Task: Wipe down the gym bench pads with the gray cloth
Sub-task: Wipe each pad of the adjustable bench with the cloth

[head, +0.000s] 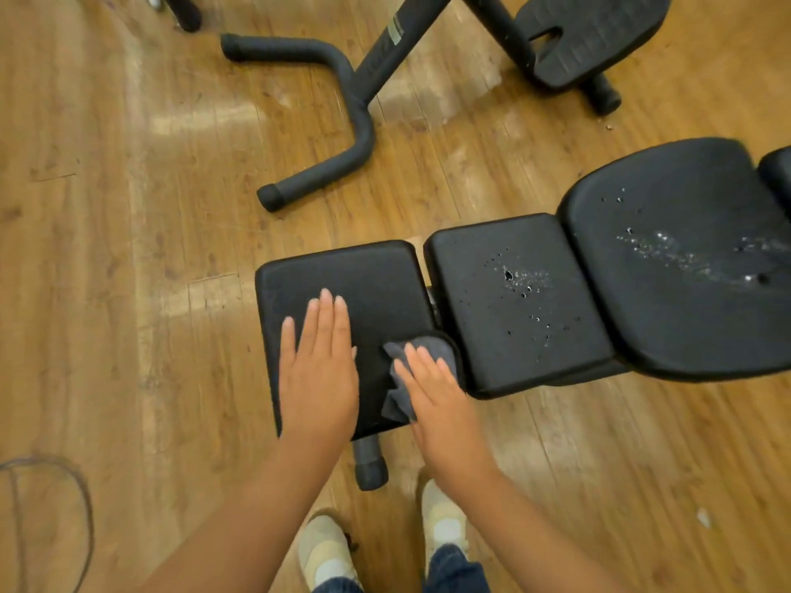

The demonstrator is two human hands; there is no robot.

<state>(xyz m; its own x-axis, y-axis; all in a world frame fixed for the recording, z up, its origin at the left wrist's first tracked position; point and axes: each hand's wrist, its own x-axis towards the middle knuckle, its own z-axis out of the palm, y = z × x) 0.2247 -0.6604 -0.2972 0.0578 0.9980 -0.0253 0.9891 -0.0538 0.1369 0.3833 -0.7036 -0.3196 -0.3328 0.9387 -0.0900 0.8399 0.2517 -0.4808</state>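
Three black padded bench sections (513, 301) lie before us. Our left hand (319, 370) presses flat on the near-left pad, fingers straight; our right hand (432, 387) presses the crumpled gray cloth (428, 348) flat-fingered at that pad's right edge. We should sweep rightward into the droplets (522, 280), overlapping strokes.

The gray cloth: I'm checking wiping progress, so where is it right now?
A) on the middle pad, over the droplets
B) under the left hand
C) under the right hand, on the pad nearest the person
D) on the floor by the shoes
C: the gray cloth lies under the right hand on the near pad; the left hand rests flat on bare pad.
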